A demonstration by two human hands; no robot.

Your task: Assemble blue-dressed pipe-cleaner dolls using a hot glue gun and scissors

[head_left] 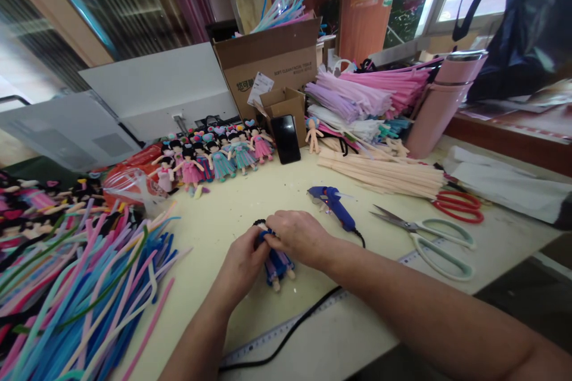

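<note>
Doll: small fuzzy doll (279,263) with dark hair and a blue-and-lilac striped skirt; it's between both hands over the pale yellow tabletop (214,214), feet pointing my way; from my remote seat I can't tell whether it touches the surface
Left hand: bare left hand (241,257) closed on the doll's side, thumb and fingers up by its upper body; so yeah, grasping it
Right hand: bare right hand (301,237) curled over the doll's head and chest, gripping it there too; what exactly the fingertips pinch is hidden from me
Glue gun: blue plastic glue gun (335,205) on its side, just beyond the right hand
Scissors: steel-bladed scissors with pale green-and-white handles (407,225), lying open, right of the glue gun
Ruler: long whitish ruler strip (268,333) nearer me; black cable (295,328) crosses it
Doll crowd: bunch of dolls in pink, teal and striped dresses (221,159) at the back; shiny black phone (286,139) props upright just beside them
Stems: messy multicoloured fuzzy stems (102,297) heaped on the left; beige fuzzy stems (379,172) bundled at back right, near a tall pink flask (438,107)
</note>
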